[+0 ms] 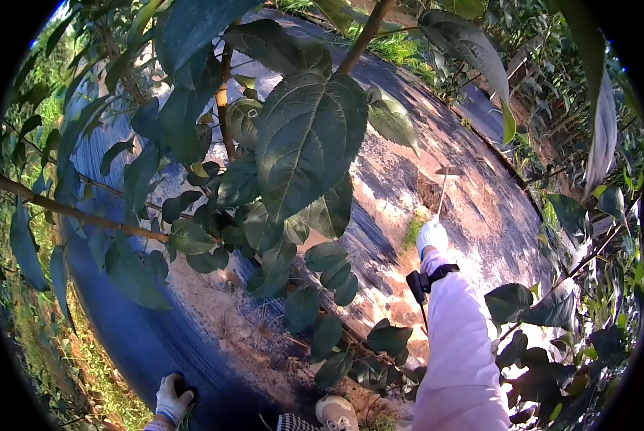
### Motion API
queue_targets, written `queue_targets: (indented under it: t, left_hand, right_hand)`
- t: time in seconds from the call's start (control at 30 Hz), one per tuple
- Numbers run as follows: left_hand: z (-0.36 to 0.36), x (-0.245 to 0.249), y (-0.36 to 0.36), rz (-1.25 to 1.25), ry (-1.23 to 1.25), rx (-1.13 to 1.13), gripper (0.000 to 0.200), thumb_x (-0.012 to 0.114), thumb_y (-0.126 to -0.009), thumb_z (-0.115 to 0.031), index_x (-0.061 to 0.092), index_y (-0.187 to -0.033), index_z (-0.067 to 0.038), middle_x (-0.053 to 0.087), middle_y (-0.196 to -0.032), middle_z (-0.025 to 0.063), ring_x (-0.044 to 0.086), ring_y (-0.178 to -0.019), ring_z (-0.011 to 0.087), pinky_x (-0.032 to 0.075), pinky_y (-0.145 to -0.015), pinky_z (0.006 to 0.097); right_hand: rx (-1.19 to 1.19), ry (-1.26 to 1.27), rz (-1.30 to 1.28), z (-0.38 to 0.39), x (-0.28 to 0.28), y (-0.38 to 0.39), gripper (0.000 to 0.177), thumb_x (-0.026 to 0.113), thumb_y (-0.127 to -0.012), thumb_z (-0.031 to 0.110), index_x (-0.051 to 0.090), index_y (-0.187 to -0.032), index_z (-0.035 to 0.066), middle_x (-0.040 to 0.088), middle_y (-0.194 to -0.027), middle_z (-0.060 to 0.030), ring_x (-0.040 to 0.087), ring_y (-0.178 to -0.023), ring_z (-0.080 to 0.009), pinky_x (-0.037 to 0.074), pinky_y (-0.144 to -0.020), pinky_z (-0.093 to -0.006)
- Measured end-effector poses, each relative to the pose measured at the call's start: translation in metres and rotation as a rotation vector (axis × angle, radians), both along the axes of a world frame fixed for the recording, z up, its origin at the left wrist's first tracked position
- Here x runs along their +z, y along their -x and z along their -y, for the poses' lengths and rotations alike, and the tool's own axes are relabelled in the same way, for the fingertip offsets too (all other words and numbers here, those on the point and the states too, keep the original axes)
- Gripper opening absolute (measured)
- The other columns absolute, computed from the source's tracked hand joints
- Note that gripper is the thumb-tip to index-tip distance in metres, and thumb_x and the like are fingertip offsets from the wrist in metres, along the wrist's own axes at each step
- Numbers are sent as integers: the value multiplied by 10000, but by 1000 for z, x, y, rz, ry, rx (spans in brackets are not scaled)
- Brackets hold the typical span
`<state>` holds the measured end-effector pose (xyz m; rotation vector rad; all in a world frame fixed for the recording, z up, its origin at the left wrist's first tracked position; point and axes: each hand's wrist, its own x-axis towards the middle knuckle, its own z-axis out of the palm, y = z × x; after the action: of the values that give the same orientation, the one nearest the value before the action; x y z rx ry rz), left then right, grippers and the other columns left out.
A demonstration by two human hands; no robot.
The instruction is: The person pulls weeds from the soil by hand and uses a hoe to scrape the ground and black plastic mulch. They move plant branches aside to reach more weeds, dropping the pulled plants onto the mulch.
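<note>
My right hand [432, 237], in a white glove, is closed around the handle of a small hoe [447, 172]. The hoe's thin shaft points away from me, and its flat head is over the soil beside a small green tuft [412, 230]. A black device is strapped on the right wrist. At the lower left my left hand [173, 399], also gloved, rests at the dark ground sheet [149, 337] with thumb and fingers apart. Nothing shows in it.
Large leaves [311, 136] and branches [77, 212] hang close in front of the view. More foliage [552, 309] stands at the right. Sandy soil [221, 309] lies over parts of the sheet. A shoe [336, 412] is at the bottom edge, with grass along the left.
</note>
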<state>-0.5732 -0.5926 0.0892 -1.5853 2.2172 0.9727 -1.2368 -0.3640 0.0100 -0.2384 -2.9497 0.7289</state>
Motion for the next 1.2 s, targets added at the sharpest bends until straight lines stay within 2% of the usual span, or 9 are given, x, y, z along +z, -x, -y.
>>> queue_targets:
  t: [0.37,0.43,0.5,0.63,0.73,0.83,0.9,1.03,1.2]
  left_hand:
    - [3,-8,-5,4,12,-11,473,731,-690,-103,553,-1114,7,579,-1057,165,621,-969,308,507,-874,368]
    - [2,-9,-5,1,8,-10,469,728,-689,-85,551,-1113,8,579,-1056,160,621,-970,299,505,-877,360]
    - [2,-9,-4,-9,12,-4,461,729,-684,-91,554,-1100,2,580,-1049,158,622,-957,299,507,-867,360]
    - [3,-12,-9,-20,33,-28,447,723,-681,-93,556,-1085,-4,581,-1040,155,617,-954,301,504,-860,361]
    - [3,-11,-8,-16,35,-37,443,716,-685,-96,557,-1088,-5,582,-1038,156,612,-964,306,502,-861,366]
    - [3,-8,-6,-32,23,-18,440,719,-685,-114,565,-1083,-10,585,-1034,161,615,-952,314,505,-850,374]
    - [3,-7,-7,-66,46,-14,435,729,-678,-135,576,-1068,-16,590,-1018,165,625,-915,317,516,-830,382]
    - [4,-3,-9,-68,66,-69,441,725,-685,-132,577,-1082,-9,593,-1030,168,629,-922,314,515,-838,378]
    - [9,-4,-21,-141,3,-42,435,721,-707,-151,585,-1098,-16,602,-1032,169,629,-930,314,512,-838,378]
  right_hand:
    - [48,137,369,-8,-50,40,599,366,-945,528,656,-997,7,674,-853,-137,619,-790,-329,491,-751,-382]
    - [610,-467,498,-5,-26,27,249,540,-900,178,611,-1029,-23,672,-947,-219,668,-918,-299,535,-735,-391]
    - [-157,1154,521,5,-37,3,467,356,-966,510,544,-790,120,508,-619,-40,469,-531,-202,369,-493,-360]
    - [148,579,82,-2,3,-74,560,347,-984,511,496,-638,97,456,-500,-33,439,-441,-176,340,-424,-344]
    - [365,509,239,-7,4,-107,622,283,-996,504,563,-654,66,532,-540,-75,510,-493,-210,389,-469,-361]
    - [177,13,132,-15,22,-92,642,252,-998,490,597,-690,44,597,-608,-121,584,-587,-285,447,-556,-391]
    - [-10,-135,271,-43,-8,-62,580,303,-986,465,681,-823,57,685,-871,-140,641,-760,-321,470,-730,-438]
    - [369,-178,192,-106,-78,-78,497,365,-957,421,650,-803,44,661,-784,-131,632,-773,-314,455,-684,-442]
    - [539,-250,519,-25,127,-172,464,371,-970,413,637,-960,33,647,-940,-236,619,-906,-409,464,-835,-456]
